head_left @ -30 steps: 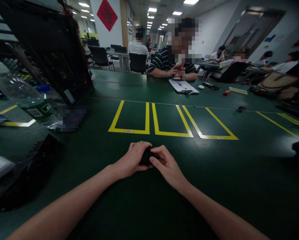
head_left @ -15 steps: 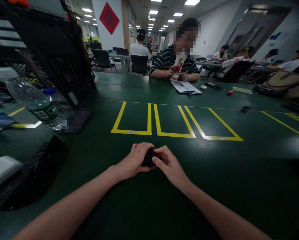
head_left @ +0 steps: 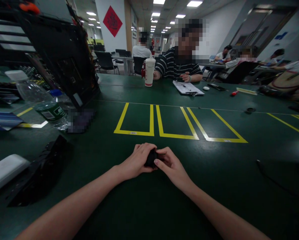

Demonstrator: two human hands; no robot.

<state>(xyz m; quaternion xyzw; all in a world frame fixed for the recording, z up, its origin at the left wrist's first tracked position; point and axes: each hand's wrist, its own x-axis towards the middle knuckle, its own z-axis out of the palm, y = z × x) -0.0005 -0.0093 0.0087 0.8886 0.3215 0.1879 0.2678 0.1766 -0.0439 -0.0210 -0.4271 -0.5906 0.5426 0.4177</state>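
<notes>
A small black rounded object (head_left: pixel 151 158) sits between my two hands, low over the green table (head_left: pixel 144 213); its kind cannot be made out. My left hand (head_left: pixel 138 158) is wrapped over its left side, fingers curved across the top and thumb below. From the right, my right hand (head_left: pixel 170 163) grips the same object between thumb and fingertips. Much of the object is hidden behind the fingers. Just beyond both hands, yellow tape outlines (head_left: pixel 133 133) mark the tabletop.
At left stand a clear bottle (head_left: pixel 50 111), a black open-framed case (head_left: pixel 74 66), a white block (head_left: pixel 6 171) and a jagged black part (head_left: pixel 39 176). Across the table, a person in a striped top sits by a white bottle (head_left: pixel 149 71) and a clipboard (head_left: pixel 188 88). A black cable (head_left: pixel 269 176) lies right.
The person opposite has set the white bottle upright on the table, further left. My hands keep their hold on the black object. The view has shifted slightly, and a cable shows at right.
</notes>
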